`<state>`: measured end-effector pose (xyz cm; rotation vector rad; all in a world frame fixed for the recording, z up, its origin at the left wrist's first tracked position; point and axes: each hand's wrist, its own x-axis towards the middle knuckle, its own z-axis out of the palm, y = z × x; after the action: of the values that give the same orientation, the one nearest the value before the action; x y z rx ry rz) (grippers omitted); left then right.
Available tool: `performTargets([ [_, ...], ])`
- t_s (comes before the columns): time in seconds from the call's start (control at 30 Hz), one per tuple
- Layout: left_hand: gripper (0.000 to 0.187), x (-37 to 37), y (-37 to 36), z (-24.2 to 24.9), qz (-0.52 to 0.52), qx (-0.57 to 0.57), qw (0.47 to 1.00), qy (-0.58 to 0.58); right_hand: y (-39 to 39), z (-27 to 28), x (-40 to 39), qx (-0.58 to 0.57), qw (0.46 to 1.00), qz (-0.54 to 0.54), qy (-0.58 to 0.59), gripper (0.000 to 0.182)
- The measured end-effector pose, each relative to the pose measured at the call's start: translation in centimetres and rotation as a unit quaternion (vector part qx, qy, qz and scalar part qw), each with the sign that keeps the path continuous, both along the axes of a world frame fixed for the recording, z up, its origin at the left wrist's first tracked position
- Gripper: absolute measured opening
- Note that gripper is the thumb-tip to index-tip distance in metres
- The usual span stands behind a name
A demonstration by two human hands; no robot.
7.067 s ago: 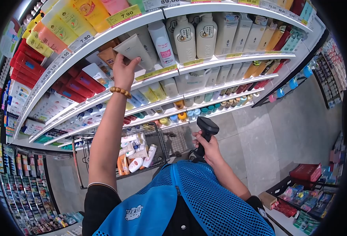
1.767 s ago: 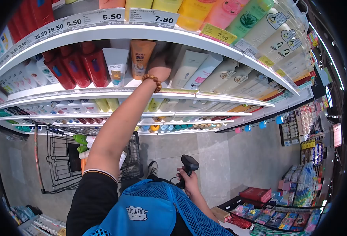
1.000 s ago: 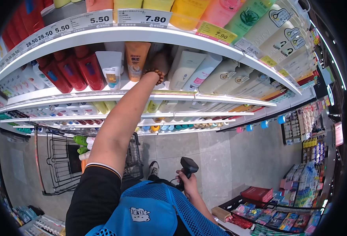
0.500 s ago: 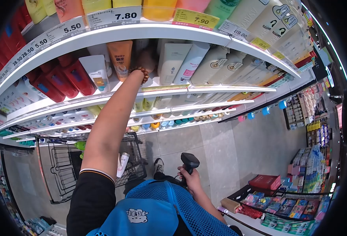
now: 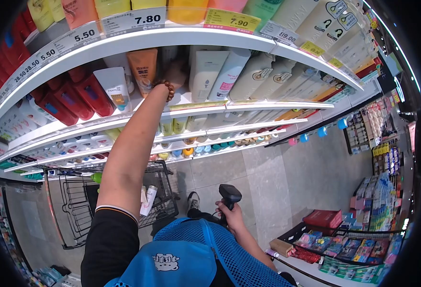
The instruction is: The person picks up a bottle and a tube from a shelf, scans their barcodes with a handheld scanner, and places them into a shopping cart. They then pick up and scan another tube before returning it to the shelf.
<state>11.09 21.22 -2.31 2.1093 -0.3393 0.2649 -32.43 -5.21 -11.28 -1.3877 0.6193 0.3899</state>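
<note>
My left hand point(image 5: 174, 74) reaches deep into a gap on the shelf, between an orange tube point(image 5: 142, 69) and a pale, flat-fronted bottle point(image 5: 207, 75). Shadow hides its fingers, so any item in them cannot be made out. A brown bead bracelet point(image 5: 170, 90) circles that wrist. To the left of the orange tube stand a white Pantene tube point(image 5: 111, 87) and several red bottles point(image 5: 95, 97). Low in front of my body, my right hand point(image 5: 231, 213) is wrapped round the handle of a black handheld scanner point(image 5: 230, 193).
A wire shopping cart point(image 5: 79, 210) holding a white bottle point(image 5: 148, 200) stands below my left arm. The white shelf edge point(image 5: 191, 34) with price tags runs above my left hand. Lower shelves hold more bottles. At the lower right is a bin of packaged goods point(image 5: 346, 248).
The view has shifted slightly, and the shelf goods appear a little further left. My left hand is still in the gap, and my right hand still holds the scanner.
</note>
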Motion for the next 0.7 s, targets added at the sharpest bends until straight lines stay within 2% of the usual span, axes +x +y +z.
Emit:
performTargets([
  [0.23, 0.041, 0.6, 0.3, -1.1, -0.022, -0.008, 1.0, -0.014, 0.2, -0.1, 0.1, -0.002, 1.0, -0.009, -0.009, 0.02],
  [0.33, 0.04, 0.6, 0.5, -1.3, -0.037, 0.024, 0.999, -0.022, 0.2, -0.2, 0.2, -0.001, 1.0, -0.006, -0.01, 0.02],
  [0.43, 0.042, 0.7, 0.6, -1.4, -0.033, 0.022, 0.999, 0.013, 0.2, -0.2, 0.2, -0.001, 1.0, -0.007, -0.006, 0.02],
  [0.5, 0.046, 0.5, 0.3, -1.4, -0.037, -0.065, 0.997, 0.029, 0.2, -0.1, 0.3, -0.001, 1.0, -0.008, -0.006, 0.02],
  [0.6, 0.043, 1.0, 0.5, -1.9, -0.03, -0.054, 0.996, 0.059, -0.2, -0.9, 0.2, -0.003, 1.0, 0.007, 0.0, 0.023],
  [0.7, 0.042, 0.8, 0.4, -1.8, -0.031, -0.031, 0.999, 0.004, -0.3, -1.0, 0.2, -0.002, 1.0, 0.02, 0.006, 0.026],
])
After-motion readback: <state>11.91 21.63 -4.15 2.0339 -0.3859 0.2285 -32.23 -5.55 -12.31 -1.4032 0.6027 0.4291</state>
